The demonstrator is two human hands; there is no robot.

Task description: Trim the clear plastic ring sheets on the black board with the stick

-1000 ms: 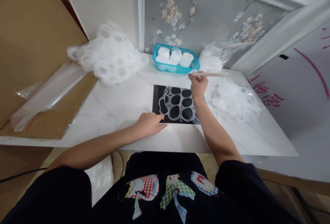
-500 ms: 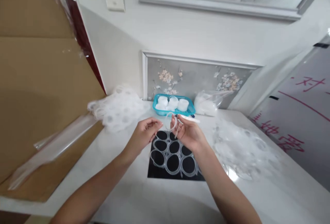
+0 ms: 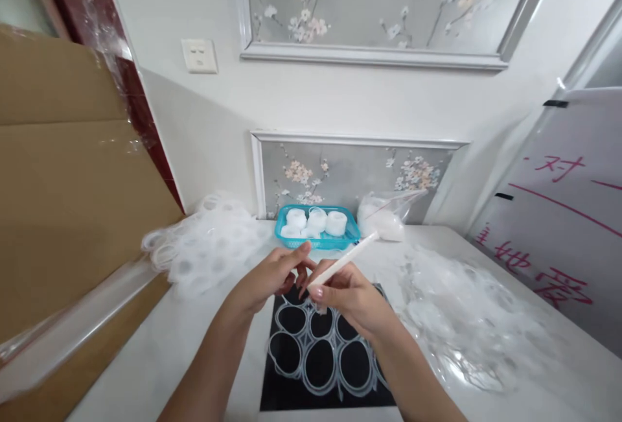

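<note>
In the head view, my right hand [image 3: 350, 292] is closed on a thin white stick [image 3: 346, 258], which slants up to the right. My left hand [image 3: 272, 276] is beside it, fingertips meeting or very near the right fingers. Its thumb is raised apart from the partly bent fingers, and I see nothing clearly held in it. A small translucent bit shows under the right fingers; its kind cannot be made out. Both hands are above a black mat [image 3: 291, 396]. Rows of clear looped rings [image 3: 319, 363] lie on this mat, the far ones partly hidden by my hands.
Behind my hands stands a blue basket [image 3: 317, 244] with white rolls [image 3: 335, 223]. A clear bag [image 3: 386, 218] of white material sits right of it. Clear ring piles lie left [image 3: 204, 244] and right [image 3: 466, 305]. Cardboard [image 3: 72, 214] borders the left; a whiteboard [image 3: 564, 214] leans at right.
The view has tilted up. My hands have come together, and the white stick now points up to the right. The pale ring that was at my right fingers is no longer plainly visible.
</note>
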